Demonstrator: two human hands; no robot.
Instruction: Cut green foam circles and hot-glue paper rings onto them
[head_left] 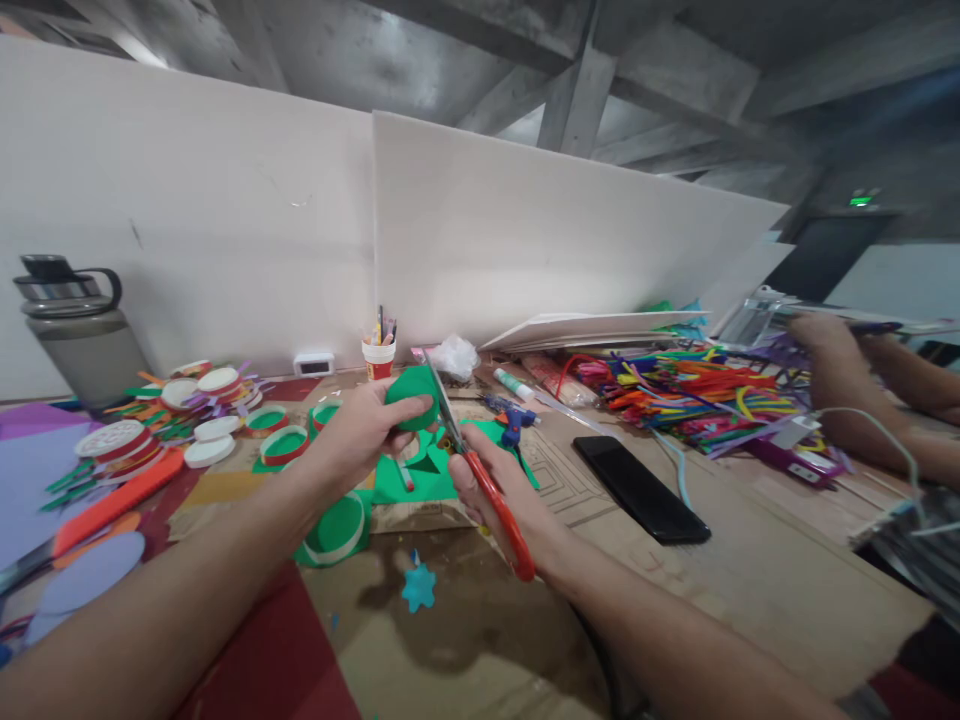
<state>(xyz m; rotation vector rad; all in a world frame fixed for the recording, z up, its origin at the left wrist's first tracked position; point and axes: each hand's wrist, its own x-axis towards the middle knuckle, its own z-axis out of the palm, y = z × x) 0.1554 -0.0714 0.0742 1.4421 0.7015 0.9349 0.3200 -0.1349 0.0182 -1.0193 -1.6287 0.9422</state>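
Observation:
Between its thumb and fingers my left hand point(366, 425) pinches a piece of green paper point(417, 388), raised above the table. My right hand point(504, 478) grips the red handles of a pair of scissors point(491, 500). The scissor blades point up and away, close along the right edge of the green piece; I cannot tell whether they touch it. Below the hands lie green paper scraps point(427, 475). Nearer to me, a white ring point(346, 545) sits on green paper. A blue star-shaped cutout point(418, 588) rests on the brown cardboard.
A black phone point(637, 488) lies at right, before a heap of coloured pipe cleaners point(697, 390). A blue glue gun point(512, 422) is behind my right hand. At left stand a grey bottle point(86, 340) and an orange cutter point(120, 500). Another person's arms point(847, 390) reach in at far right.

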